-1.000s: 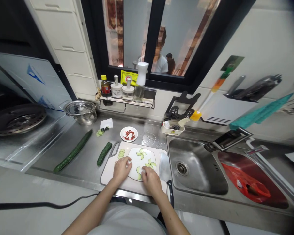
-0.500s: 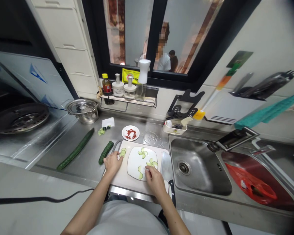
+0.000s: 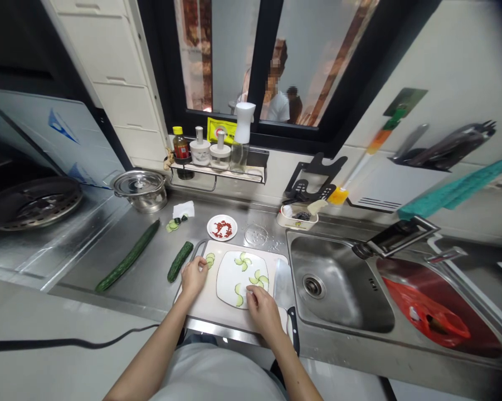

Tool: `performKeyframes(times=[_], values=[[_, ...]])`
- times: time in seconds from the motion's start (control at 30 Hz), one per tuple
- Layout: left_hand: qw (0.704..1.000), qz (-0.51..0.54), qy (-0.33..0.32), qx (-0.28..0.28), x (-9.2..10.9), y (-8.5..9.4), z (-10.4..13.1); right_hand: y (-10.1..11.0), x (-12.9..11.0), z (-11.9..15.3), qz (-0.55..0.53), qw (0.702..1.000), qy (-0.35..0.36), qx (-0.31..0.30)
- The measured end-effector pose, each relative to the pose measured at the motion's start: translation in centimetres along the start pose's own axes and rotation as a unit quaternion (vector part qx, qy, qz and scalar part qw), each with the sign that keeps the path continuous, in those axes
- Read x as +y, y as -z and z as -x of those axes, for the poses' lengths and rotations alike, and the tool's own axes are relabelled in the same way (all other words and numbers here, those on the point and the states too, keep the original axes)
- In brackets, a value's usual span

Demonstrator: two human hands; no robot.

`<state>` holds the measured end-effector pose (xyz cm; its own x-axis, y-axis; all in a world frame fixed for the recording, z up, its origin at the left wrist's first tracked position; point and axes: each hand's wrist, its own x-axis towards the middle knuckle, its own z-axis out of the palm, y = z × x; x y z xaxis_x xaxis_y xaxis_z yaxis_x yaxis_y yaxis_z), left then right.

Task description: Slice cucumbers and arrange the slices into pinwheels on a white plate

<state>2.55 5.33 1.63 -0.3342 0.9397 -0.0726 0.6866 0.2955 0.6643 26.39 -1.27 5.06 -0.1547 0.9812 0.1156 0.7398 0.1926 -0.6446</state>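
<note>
A white square plate lies on the cutting board, with thin cucumber slices fanned out in several small groups. My right hand is over the plate's lower right part, its thumb and fingers closed together beside the curved slices near the front; what they hold, if anything, is hidden. At the board's left side, my left hand has its fingers curled into a pinch, just beside a short row of cucumber slices. Whether a slice is between those fingertips does not show. A knife rests along the board's right edge.
Left of the board are a cut cucumber and a whole cucumber. Behind it stands a small dish of red pieces. The sink lies to the right; a lidded pot stands at the back left.
My left hand has drawn back slightly from the row of slices, and its fingers have curled together. My right hand stays at nearly the same place over the plate.
</note>
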Motion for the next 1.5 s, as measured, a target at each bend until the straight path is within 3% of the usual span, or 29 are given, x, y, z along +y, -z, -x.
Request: performKeyframes(times=[0.17, 0.3, 0.5, 0.7, 0.87, 0.97, 1.1, 1.2, 1.33, 1.43, 1.5], values=[[0.976, 0.214, 0.007, -0.026, 1.5, 1.4, -0.5, 0.3, -0.4, -0.8, -0.023, 1.0, 0.006, 0.017], [0.946, 0.314, -0.042, -0.064, 4.1, 3.6, 0.0, 1.5, -2.1, -2.6, -0.041, 0.998, 0.017, 0.035], [0.934, 0.324, -0.104, -0.106, 7.4, 6.1, 1.9, 3.5, -6.1, -5.5, -0.098, 0.99, 0.063, 0.078], [0.932, 0.308, -0.138, -0.134, 9.6, 7.4, 3.5, 3.8, -7.9, -7.0, -0.157, 0.983, 0.085, 0.032], [0.929, 0.296, -0.157, -0.155, 9.9, 7.4, 3.9, 3.7, -7.8, -7.1, -0.155, 0.984, 0.091, -0.011], [0.935, 0.29, -0.151, -0.139, 9.6, 7.0, 3.7, 3.4, -7.5, -7.1, -0.186, 0.98, 0.072, -0.005], [0.929, 0.34, -0.077, -0.128, 9.0, 6.4, 3.6, 3.1, -6.8, -7.2, -0.24, 0.97, 0.025, 0.03], [0.901, 0.389, 0.013, -0.193, 8.8, 5.7, 4.0, 3.1, -6.5, -7.3, -0.26, 0.965, 0.01, 0.043], [0.811, 0.488, 0.116, -0.302, 8.9, 4.3, 4.7, 3.3, -6.6, -7.2, -0.271, 0.961, 0.008, 0.046], [0.751, 0.536, 0.153, -0.355, 9.2, 3.8, 4.6, 3.4, -6.5, -7.1, -0.268, 0.962, 0.018, 0.045], [0.731, 0.555, 0.157, -0.365, 9.5, 3.7, 4.3, 3.4, -6.4, -7.0, -0.259, 0.964, 0.027, 0.048]])
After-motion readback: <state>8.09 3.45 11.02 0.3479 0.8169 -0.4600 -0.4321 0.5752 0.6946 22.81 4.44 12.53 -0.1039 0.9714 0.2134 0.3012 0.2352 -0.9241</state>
